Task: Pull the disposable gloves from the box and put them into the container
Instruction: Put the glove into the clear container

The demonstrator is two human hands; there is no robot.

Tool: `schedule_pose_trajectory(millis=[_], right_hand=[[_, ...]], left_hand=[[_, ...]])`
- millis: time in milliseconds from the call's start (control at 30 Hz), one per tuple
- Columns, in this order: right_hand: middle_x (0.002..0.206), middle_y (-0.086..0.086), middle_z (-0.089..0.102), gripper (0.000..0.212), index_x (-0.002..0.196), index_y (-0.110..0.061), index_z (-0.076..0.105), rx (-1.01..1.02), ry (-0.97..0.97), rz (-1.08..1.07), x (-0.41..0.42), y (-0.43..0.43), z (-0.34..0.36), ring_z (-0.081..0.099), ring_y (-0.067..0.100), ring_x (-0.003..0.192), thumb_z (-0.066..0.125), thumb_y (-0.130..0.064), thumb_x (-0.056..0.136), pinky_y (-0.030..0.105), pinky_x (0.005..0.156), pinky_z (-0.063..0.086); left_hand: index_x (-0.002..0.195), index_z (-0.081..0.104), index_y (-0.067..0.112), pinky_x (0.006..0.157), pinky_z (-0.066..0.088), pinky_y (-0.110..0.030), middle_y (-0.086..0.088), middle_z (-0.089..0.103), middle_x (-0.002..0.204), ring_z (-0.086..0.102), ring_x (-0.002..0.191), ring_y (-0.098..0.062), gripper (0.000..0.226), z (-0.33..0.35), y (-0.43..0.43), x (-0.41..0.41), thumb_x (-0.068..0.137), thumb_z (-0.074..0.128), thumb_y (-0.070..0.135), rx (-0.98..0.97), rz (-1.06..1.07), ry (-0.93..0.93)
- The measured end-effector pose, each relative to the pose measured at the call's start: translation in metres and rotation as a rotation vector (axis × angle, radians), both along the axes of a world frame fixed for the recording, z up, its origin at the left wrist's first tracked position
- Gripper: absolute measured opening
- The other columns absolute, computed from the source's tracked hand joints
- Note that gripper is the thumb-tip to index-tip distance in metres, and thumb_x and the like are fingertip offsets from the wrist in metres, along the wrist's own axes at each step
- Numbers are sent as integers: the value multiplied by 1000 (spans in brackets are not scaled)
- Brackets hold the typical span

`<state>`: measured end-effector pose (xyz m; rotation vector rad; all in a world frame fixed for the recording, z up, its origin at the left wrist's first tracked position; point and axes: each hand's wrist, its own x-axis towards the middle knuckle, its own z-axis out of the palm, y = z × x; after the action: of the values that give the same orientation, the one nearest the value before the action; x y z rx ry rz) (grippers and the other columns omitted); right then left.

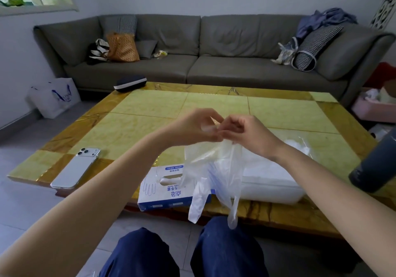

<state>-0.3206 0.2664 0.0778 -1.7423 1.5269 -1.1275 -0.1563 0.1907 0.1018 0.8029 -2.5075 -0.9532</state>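
Head view looks down on a low stone-topped table (150,105) with both hands raised over its near half. The left hand (194,126) and right hand (248,135) meet fingertip to fingertip, each with curled fingers pinching the top edge of a thin clear disposable glove (214,165). Whether it is one layer or several I cannot tell. The glove hangs free from that pinch, in front of the box and the container, and its dangling fingers drop past the table's near edge, above the person's knees (225,249).

The glove box (158,191), blue and white, lies flat right at the near edge, its slot facing up with clear film showing in it. Just beside it on the right sits the translucent container (272,182), also close to the near edge, with crumpled clear plastic at its far end.

A white phone (75,168) lies face down near the left corner, its near end at the rim. A dark bottle (372,165) stands in at the right side of the view. A dark glasses case (130,83) rests on the far left rim. The middle and far part of the tabletop is bare tile. Beyond it runs a grey sofa (214,41), and a white bag (55,96) stands on the floor to the left.
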Motion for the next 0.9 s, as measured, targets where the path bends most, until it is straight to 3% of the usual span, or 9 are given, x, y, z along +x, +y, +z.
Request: schedule_pose_trajectory(millis=[133, 200, 267, 367, 433, 567, 700, 800, 900], right_hand=[[100, -8, 65, 67, 117, -16, 56, 155, -255, -106, -15, 9, -14, 63, 3, 87, 72, -58, 68, 15, 69, 49], [113, -13, 62, 77, 124, -22, 53, 272, -246, -60, -21, 17, -27, 59, -1, 100, 71, -64, 62, 16, 80, 47], [114, -10, 64, 59, 120, -21, 57, 324, -271, -70, -21, 22, -38, 59, 2, 104, 76, -49, 71, 20, 89, 45], [84, 3, 70, 13, 90, -12, 66, 278, -351, -161, -22, 21, -41, 66, 13, 80, 74, -10, 79, 25, 82, 50], [75, 4, 66, 10, 82, -9, 64, 231, -315, -245, -32, 15, -37, 64, 18, 73, 71, -3, 80, 28, 78, 55], [83, 0, 64, 8, 86, -7, 65, 56, -29, -501, -66, -3, -7, 58, 14, 82, 72, -9, 81, 19, 70, 44], [87, 4, 60, 15, 81, -9, 64, -363, 391, -678, -92, -3, 37, 55, 17, 80, 59, 5, 80, 17, 64, 35], [84, 9, 57, 22, 75, -6, 61, -695, 690, -596, -91, 17, 44, 51, 20, 82, 51, 13, 72, 24, 66, 39], [82, 8, 56, 25, 75, -6, 61, -629, 908, -393, -81, 38, 16, 50, 20, 81, 55, 16, 67, 25, 60, 39]], left_hand=[[92, 68, 18, 81, 51, -21, 8, 67, 86, 63, 80, -5, 14, 7, -1, -15, 79, 73, 17, -35, 56, 82], [84, 67, 19, 84, 53, -25, 3, 69, 87, 66, 82, -11, 7, 6, -3, -22, 81, 71, 14, -4, 106, 157], [83, 65, 17, 82, 53, -26, 1, 69, 85, 66, 77, -13, 6, 3, -5, -29, 84, 69, 13, 35, 141, 199], [86, 64, 15, 78, 52, -22, 5, 66, 79, 63, 72, -9, 3, -2, -11, -38, 86, 65, 12, 87, 154, 196], [90, 64, 12, 72, 50, -16, 4, 66, 79, 61, 72, -7, 2, -5, -18, -42, 88, 63, 11, 134, 197, 207], [83, 62, 17, 56, 39, -4, 6, 63, 79, 55, 70, -2, 7, -1, -27, -60, 87, 63, 11, 180, 270, 246], [76, 58, 21, 66, 44, -11, 5, 61, 77, 54, 71, -4, 17, 17, -29, -75, 84, 67, 9, 70, 241, 365], [78, 60, 18, 76, 44, -14, 3, 63, 83, 58, 80, -8, 14, 13, -30, -73, 82, 69, 8, -120, 185, 318], [75, 57, 28, 92, 39, -26, 9, 61, 90, 56, 95, -12, 20, -13, -32, -66, 80, 72, 15, -209, 153, 149]])
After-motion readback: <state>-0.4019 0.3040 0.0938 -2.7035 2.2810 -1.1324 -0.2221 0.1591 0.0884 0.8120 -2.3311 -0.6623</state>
